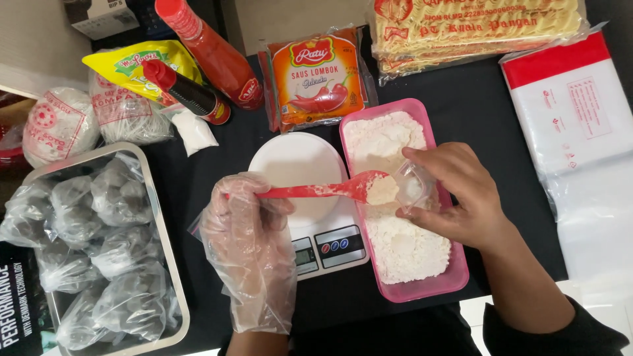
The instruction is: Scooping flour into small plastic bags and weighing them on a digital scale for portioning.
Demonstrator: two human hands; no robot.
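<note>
Flour [395, 254] fills a pink rectangular tub [455, 280] that sits at about four o'clock from the middle of the black table [488, 118], its long side running up and away from the person. Just beside the tub, at its nine o'clock, stands a white kitchen scale [300, 168] with a round bare platform and a small display facing the person.

The left hand [250, 257], wrapped in a loose clear plastic glove, is clenched around the handle of a red plastic spoon [323, 190]; the spoon crosses over the scale and its bowl, heaped with flour, hangs over the tub's left rim. The bare right hand [458, 198] hovers over the tub and pinches a small clear plastic bag [415, 186] open, its mouth touching the spoon's bowl.

At nine o'clock a metal tray [173, 270] holds many tied clear bags of dark round lumps [112, 250]. At eleven o'clock lie two red-capped sauce bottles [204, 59], tilted across a yellow pouch [132, 62], with netted white bundles [62, 122] beyond them. At twelve o'clock sits an orange chilli sauce packet [320, 76], and at one o'clock a pack of dry noodles [475, 29]. At three o'clock lies a stack of clear bags with a red strip [573, 112].
</note>
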